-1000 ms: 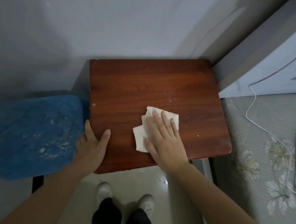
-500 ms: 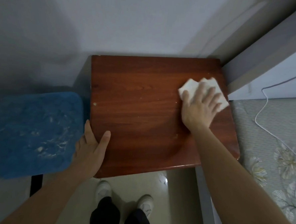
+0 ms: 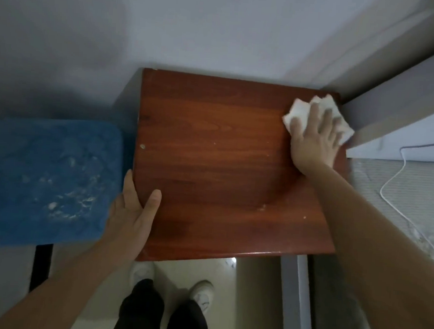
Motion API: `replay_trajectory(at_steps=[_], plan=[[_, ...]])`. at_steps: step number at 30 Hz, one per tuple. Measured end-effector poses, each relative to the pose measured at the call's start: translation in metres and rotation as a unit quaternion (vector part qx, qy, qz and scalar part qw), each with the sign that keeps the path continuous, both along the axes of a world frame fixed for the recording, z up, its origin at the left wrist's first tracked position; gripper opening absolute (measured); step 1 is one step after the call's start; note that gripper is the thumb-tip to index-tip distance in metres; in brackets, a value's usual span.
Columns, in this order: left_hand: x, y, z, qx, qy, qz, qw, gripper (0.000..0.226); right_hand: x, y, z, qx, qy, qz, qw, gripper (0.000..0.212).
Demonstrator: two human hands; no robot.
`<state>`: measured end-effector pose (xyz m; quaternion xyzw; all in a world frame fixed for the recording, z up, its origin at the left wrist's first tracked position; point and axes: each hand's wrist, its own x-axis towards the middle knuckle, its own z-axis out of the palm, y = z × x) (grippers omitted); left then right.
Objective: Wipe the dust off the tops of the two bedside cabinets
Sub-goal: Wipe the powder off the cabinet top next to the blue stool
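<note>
A reddish-brown wooden bedside cabinet top point(image 3: 216, 159) fills the middle of the view, with a few pale specks on it. My right hand point(image 3: 314, 137) lies flat, fingers spread, pressing a folded white tissue point(image 3: 299, 109) onto the top's far right corner. My left hand point(image 3: 134, 210) grips the cabinet's near left edge, thumb on the top and fingers down the side. Only this one cabinet is in view.
A blue cushioned stool point(image 3: 44, 179) stands close against the cabinet's left side. A bed with a grey headboard point(image 3: 397, 99) and a flowered sheet point(image 3: 412, 191) borders the right, with a white cable point(image 3: 389, 190) on it. White walls close off the back. My feet point(image 3: 173, 286) stand below.
My right hand slid the tissue from the near middle of the top to the far right corner. My left hand kept its hold on the left edge.
</note>
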<state>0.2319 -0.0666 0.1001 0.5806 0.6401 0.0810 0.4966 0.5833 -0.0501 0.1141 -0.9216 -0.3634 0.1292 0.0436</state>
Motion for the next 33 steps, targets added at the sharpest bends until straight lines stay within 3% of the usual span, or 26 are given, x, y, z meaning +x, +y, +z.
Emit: replay_trajectory(at_steps=[3, 5, 7, 9, 11, 13, 14, 17, 23, 25, 27, 33], plan=[[0.001, 0.001, 0.001, -0.006, 0.010, -0.003, 1.000, 0.102, -0.056, 0.033, -0.004, 0.019, -0.010, 0.155, 0.988, 0.058], [0.001, 0.001, 0.003, -0.020, 0.013, -0.008, 1.000, 0.101, -0.078, 0.024, 0.001, 0.005, 0.006, 0.332, 0.943, 0.057], [0.002, 0.001, 0.006, -0.025, 0.018, -0.015, 0.999, 0.099, -0.057, 0.011, 0.006, -0.006, 0.004, 0.424, 0.906, 0.057], [0.002, 0.001, 0.008, -0.029, 0.017, -0.011, 0.999, 0.099, -0.017, 0.002, 0.004, 0.021, -0.042, 0.313, 0.948, 0.058], [0.003, 0.000, 0.010, -0.028, 0.005, -0.006, 1.000, 0.098, 0.016, 0.002, 0.003, 0.017, -0.033, 0.048, 0.998, 0.061], [0.005, -0.001, 0.012, -0.025, -0.001, 0.001, 1.000, 0.098, 0.012, 0.016, 0.002, 0.001, 0.000, -0.090, 0.996, 0.061], [0.006, 0.000, 0.013, -0.036, -0.003, 0.003, 0.999, 0.098, -0.004, 0.028, 0.000, 0.006, -0.010, -0.073, 0.997, 0.060], [0.005, 0.002, 0.016, -0.073, -0.004, 0.005, 0.997, 0.098, -0.079, 0.066, -0.008, 0.044, -0.038, 0.118, 0.991, 0.058], [0.008, 0.007, 0.019, -0.099, -0.039, 0.053, 0.993, 0.087, -0.193, 0.119, -0.003, 0.034, 0.031, 0.359, 0.932, 0.053], [0.003, 0.012, 0.021, -0.132, -0.127, 0.129, 0.975, 0.089, -0.203, 0.125, -0.002, 0.030, 0.038, 0.386, 0.921, 0.052], [-0.003, 0.015, 0.026, -0.193, -0.233, 0.204, 0.931, 0.074, -0.210, 0.114, -0.002, 0.026, 0.039, 0.405, 0.913, 0.050], [-0.036, 0.004, 0.022, -0.263, -0.338, 0.365, 0.827, 0.076, -0.263, -0.020, -0.001, 0.004, 0.009, 0.473, 0.881, 0.050]])
